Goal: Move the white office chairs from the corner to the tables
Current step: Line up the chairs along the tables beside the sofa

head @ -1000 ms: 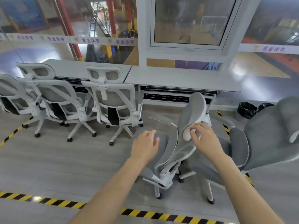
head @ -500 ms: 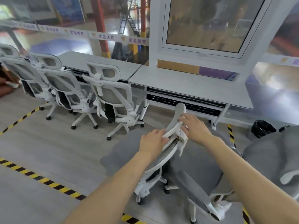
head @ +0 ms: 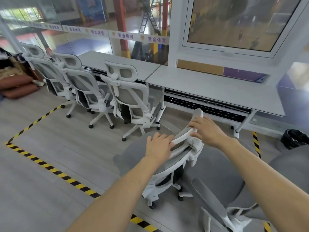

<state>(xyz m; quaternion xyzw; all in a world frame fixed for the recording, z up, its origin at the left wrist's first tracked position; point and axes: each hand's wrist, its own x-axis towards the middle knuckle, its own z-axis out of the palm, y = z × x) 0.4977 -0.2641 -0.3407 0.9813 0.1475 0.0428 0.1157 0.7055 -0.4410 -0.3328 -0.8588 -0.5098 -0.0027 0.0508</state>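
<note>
A white office chair (head: 177,166) with grey mesh stands right in front of me, its back toward me. My left hand (head: 158,145) grips the left side of its headrest. My right hand (head: 207,130) lies over the top of the headrest, fingers curled on it. Three more white office chairs (head: 128,96) are lined up against the left grey table (head: 117,62). The right grey table (head: 215,87) stands just beyond the held chair with no chair at it.
Another grey chair (head: 222,185) crowds in at the lower right. Yellow-black floor tape (head: 50,168) runs diagonally across the grey floor. A black bin bag (head: 294,138) sits at the right. Brown cushions (head: 16,87) lie at far left. Glass walls back the tables.
The chair has turned and rolled toward the tables with both hands on its headrest. My view swung left, bringing a third parked chair and the cushions into sight.
</note>
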